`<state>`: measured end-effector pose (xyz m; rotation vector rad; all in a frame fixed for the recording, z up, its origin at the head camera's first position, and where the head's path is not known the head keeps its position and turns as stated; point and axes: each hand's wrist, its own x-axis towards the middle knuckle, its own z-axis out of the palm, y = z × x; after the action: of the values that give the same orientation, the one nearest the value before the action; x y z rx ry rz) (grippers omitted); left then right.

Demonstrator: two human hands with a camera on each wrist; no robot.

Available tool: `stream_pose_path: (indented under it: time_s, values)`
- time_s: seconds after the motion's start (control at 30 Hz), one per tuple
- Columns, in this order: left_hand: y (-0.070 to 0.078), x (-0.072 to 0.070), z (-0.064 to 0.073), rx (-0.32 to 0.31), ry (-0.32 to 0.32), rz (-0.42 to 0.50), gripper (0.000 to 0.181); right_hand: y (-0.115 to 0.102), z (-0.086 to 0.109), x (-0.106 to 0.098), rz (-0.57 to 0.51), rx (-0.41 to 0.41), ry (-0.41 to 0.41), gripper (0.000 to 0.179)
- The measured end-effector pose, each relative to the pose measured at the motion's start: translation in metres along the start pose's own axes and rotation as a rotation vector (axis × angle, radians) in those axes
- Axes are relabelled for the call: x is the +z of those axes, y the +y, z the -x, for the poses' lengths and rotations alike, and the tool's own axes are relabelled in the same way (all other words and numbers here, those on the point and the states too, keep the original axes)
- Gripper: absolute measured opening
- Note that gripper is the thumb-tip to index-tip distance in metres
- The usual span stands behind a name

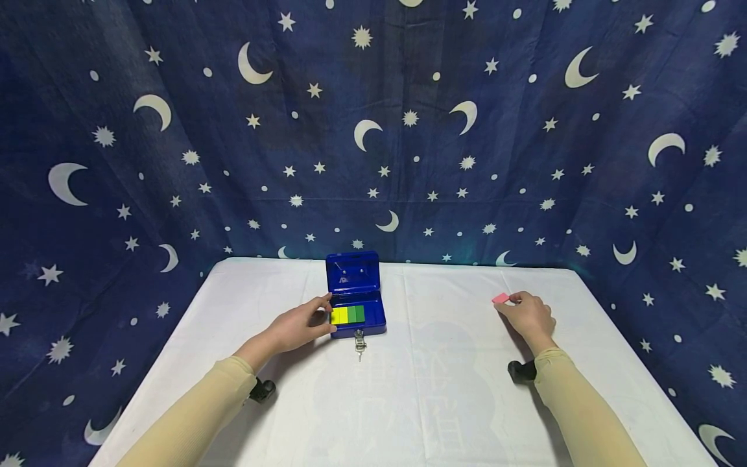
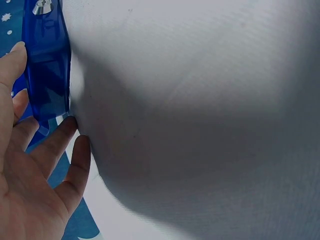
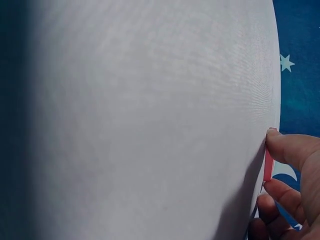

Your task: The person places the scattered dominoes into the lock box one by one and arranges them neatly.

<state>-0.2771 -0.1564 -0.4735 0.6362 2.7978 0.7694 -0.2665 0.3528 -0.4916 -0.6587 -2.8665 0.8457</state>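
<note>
A small blue metal cash box (image 1: 375, 319) stands with its lid (image 1: 353, 272) raised at the back. Inside lies a row of flat coloured blocks (image 1: 347, 315), running from yellow to dark green. My left hand (image 1: 297, 326) holds the box by its left side, thumb at the front corner and index finger at the back one; the left wrist view shows its other fingers spread beside the box (image 2: 47, 75). Away to the right, my right hand (image 1: 530, 318) pinches a thin pink block (image 1: 500, 298) between thumb and index finger. Its edge looks red in the right wrist view.
From the lock at the front of the box hang keys (image 1: 360, 347). White cloth (image 1: 443, 376) covers the table, and a dark blue curtain (image 1: 408, 162) with moons and stars surrounds it at the back and sides.
</note>
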Motion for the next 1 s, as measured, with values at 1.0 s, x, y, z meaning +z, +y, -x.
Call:
stream_pose_path:
  time_s: [1.0]
  values:
    - [0.000, -0.001, 0.001, -0.001, -0.002, 0.005, 0.049, -0.030, 0.007, 0.009, -0.006, -0.240, 0.029, 0.053]
